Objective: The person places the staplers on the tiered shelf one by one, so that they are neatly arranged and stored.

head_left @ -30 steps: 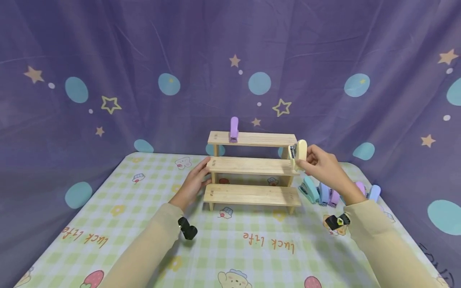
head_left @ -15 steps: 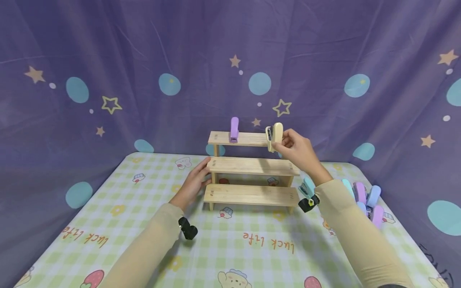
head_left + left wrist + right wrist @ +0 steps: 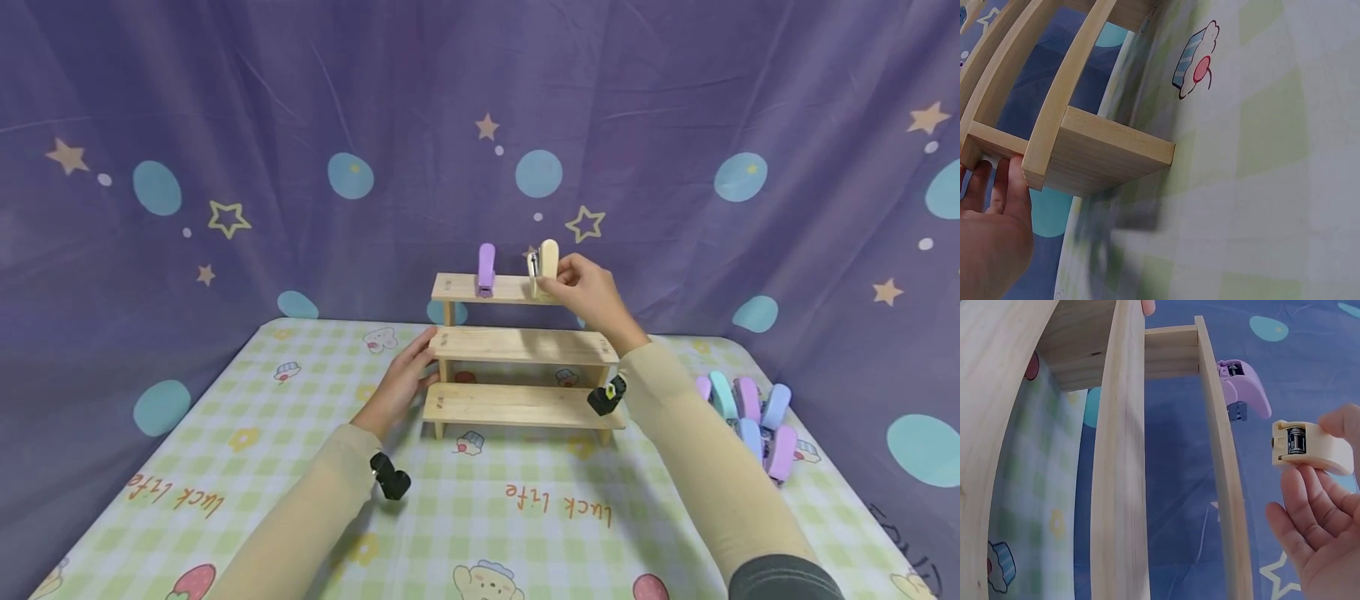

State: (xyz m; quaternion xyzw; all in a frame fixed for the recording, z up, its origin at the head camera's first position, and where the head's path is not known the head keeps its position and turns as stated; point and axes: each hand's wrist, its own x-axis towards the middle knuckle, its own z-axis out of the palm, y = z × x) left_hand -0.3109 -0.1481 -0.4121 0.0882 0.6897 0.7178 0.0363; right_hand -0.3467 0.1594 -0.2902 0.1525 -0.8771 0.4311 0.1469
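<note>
— Behind the whole setup, what have we got?

— Star-patterned purple curtain (image 3: 300, 92). In front of it stands a table (image 3: 187, 450) in pale green check.

— And on that?

— A wooden three-tier rack (image 3: 517, 343), planks running left to right and climbing toward the curtain. Off to its right, pastel staplers (image 3: 748, 437) sit packed together in lilac, blue and mint.

— How are the hands?

— Well apart, doing different jobs. The left hand (image 3: 397, 387) rests its fingers against the rack's left end, around the middle tier; I see no stapler in it. The right hand (image 3: 591, 290) pinches a cream-yellow stapler (image 3: 549, 262) between thumb and fingers.

— Where's that stapler exactly?

— At the top plank (image 3: 512, 288), just right of the plank's middle. Long axis roughly upright. The right wrist view shows a gap between its lower end and the wood, so I'd judge it isn't resting there, though the angle makes that hard to swear to.

— Anything else up there?

— One lilac stapler (image 3: 486, 271), left of the cream-yellow one, also upright, bare wood between them.

— So which relation counts?

— I'd say that gap beneath the stapler, plus its clearance from the lilac one. The right hand lies to its right; the left is lower, at the rack's far side.
</note>
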